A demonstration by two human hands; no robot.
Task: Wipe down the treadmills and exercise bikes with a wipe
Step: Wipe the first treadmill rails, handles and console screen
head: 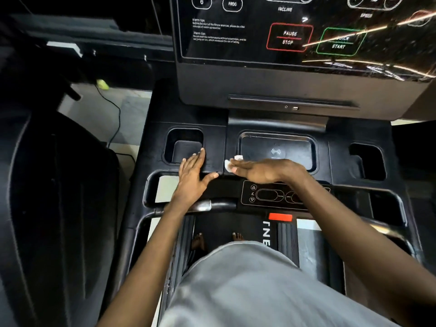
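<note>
Pressing down with straight, flat fingers, the right hand pins a crumpled white wipe against the treadmill console, just at the left edge of the charging tray. Further left of that tray, the left hand lies released and spread, palm down, its fingertips at the rim of a cup holder. Above the tray stands the glossy display panel.
</note>
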